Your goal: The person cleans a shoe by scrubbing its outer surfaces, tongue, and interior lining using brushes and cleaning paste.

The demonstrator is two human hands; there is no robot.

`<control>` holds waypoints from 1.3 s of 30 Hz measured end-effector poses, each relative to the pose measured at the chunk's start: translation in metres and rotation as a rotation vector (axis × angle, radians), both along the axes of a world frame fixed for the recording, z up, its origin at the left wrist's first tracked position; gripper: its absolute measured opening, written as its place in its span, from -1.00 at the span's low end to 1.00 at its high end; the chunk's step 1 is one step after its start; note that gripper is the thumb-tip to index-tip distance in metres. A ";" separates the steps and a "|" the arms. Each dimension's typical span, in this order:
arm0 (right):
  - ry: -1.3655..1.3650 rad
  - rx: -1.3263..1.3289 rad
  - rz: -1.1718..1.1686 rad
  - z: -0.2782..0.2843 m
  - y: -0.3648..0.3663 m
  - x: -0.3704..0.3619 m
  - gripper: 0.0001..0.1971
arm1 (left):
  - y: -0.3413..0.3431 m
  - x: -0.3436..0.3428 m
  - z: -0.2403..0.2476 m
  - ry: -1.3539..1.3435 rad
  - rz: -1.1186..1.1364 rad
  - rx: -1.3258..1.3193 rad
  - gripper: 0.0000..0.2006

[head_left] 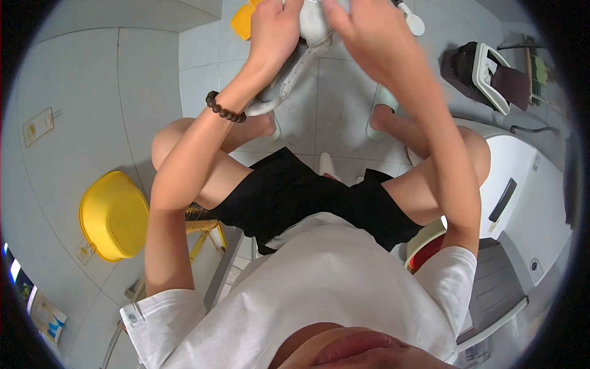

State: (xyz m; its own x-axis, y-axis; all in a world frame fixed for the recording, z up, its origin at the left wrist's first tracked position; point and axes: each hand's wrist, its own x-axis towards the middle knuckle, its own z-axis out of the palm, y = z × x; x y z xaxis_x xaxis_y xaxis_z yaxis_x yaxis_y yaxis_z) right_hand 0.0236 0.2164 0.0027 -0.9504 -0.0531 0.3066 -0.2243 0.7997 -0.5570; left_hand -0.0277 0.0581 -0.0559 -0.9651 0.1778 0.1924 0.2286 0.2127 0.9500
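left to right at the top edge: left hand point(278, 27), white strapped shoe-like item point(315, 23) between, right hand point(367, 38); both are cropped, so openness and grip cannot be told; two-handed work is seemingly under way, steady support probably called for next

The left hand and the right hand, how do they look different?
The left hand has a dark beaded bracelet near its wrist, but the right hand has none. The left hand is on the left side of the whitish object, while the right hand is on its right. Both wear no gloves, and the picture's top edge cuts both off.
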 end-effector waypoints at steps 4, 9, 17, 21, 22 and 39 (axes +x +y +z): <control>-0.202 0.183 -0.115 0.000 -0.003 0.004 -0.59 | -0.011 -0.007 -0.012 -0.242 -0.082 -0.129 -0.77; 0.131 0.527 -0.149 0.001 -0.036 0.023 -0.62 | 0.005 0.011 0.033 -0.437 -0.006 0.305 -0.57; 0.173 0.482 -0.197 0.007 -0.032 0.014 -0.57 | 0.007 0.020 0.042 -0.375 0.046 0.288 -0.55; 0.095 0.524 -0.253 -0.007 -0.036 0.019 -0.57 | 0.009 0.026 0.034 -0.217 0.135 0.168 -0.55; 0.143 0.545 -0.262 -0.010 -0.033 0.016 -0.57 | 0.008 0.025 0.034 -0.215 0.137 0.165 -0.55; 0.175 0.518 -0.245 -0.016 -0.033 0.018 -0.51 | -0.004 0.022 0.037 -0.306 0.176 0.101 -0.54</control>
